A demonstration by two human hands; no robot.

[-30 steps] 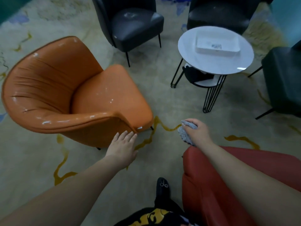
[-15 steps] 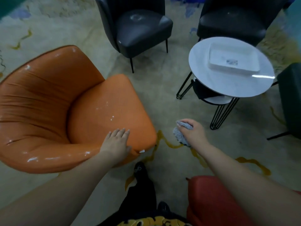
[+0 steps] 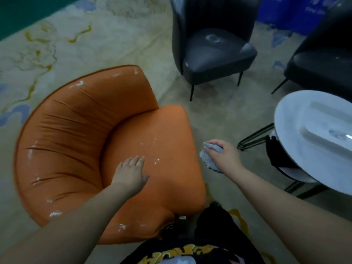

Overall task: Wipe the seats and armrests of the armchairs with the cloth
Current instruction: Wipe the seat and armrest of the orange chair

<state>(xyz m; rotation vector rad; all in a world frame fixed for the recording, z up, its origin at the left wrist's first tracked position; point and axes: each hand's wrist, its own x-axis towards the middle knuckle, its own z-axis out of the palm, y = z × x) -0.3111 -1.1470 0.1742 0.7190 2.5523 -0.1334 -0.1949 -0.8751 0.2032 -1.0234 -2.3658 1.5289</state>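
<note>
An orange armchair [image 3: 76,134] with a curved back fills the left and centre, right in front of me. White specks dot its seat and its rim. My left hand [image 3: 131,172] lies over the seat with straight fingers, near the specks. My right hand [image 3: 224,155] grips a crumpled grey cloth [image 3: 207,159] just off the seat's right edge, above the carpet. Whether the left hand touches the seat is not plain.
A dark grey armchair [image 3: 213,52] stands behind the orange one, and another black chair [image 3: 322,61] sits at the far right. A round white table [image 3: 297,149] on black wire legs carries a white tray [image 3: 327,128]. Patterned beige carpet [image 3: 95,35] covers the floor.
I have come closer to the orange armchair. My left hand moved from its near armrest onto the seat. The right hand with the cloth came up beside the seat; the red chair left view.
</note>
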